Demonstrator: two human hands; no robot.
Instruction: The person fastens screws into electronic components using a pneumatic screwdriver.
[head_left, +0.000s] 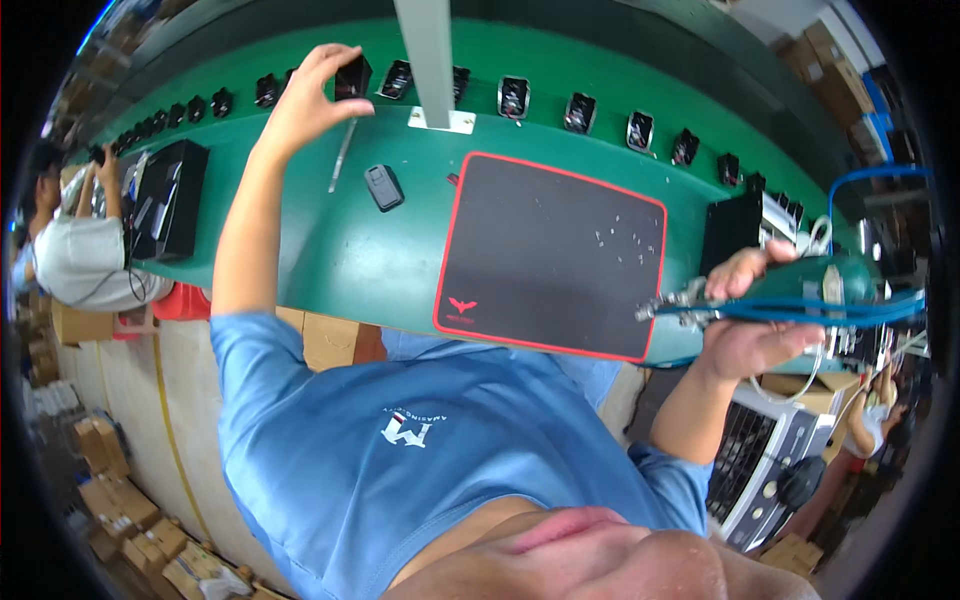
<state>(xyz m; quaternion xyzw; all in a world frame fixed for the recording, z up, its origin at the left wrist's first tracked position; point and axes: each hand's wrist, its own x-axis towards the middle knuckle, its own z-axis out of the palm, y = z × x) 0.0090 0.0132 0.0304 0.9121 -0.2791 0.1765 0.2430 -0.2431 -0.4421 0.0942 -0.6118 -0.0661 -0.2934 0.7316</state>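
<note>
Up at the back left, my left hand point(318, 95) reaches to the row of parts, its thumb and fingers closed round the sides of a black box-shaped housing point(352, 78). At the right, the fingers of my right hand point(750, 300) curl round a tool with a metal head point(680, 303), a green rounded body point(835, 278) and blue hoses point(780, 308) along it. The metal head points left, over the mat's right edge. Part of the tool is hidden by my fingers. A small dark grey case point(383, 188) lies on the bench below my left hand.
A black mat with a red border point(550, 255) bears several small pale bits point(620, 240). Black housings point(514, 97) stand in a row along the back. A grey post point(427, 60) rises there. Black bins point(170, 200) stand left, near a co-worker point(80, 250).
</note>
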